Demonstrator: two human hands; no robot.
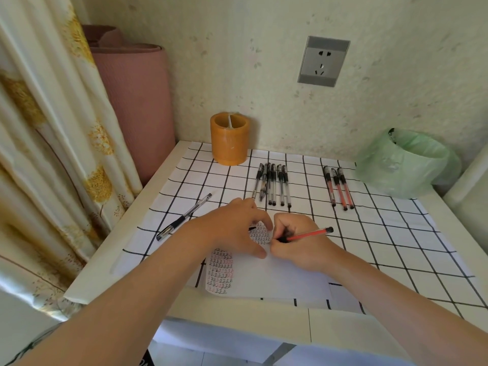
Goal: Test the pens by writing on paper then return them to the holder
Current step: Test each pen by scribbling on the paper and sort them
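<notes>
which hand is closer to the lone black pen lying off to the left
Left. The left hand rests on the paper just right of the lone black pen; the right hand, gripping a red pen, is farther right beyond it.

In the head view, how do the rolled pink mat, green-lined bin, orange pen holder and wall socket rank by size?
rolled pink mat
green-lined bin
orange pen holder and wall socket: look alike, unranked

A red pen point(309, 235) slants over scribbled paper point(277, 278); orange holder point(229, 141) stands behind.
</notes>
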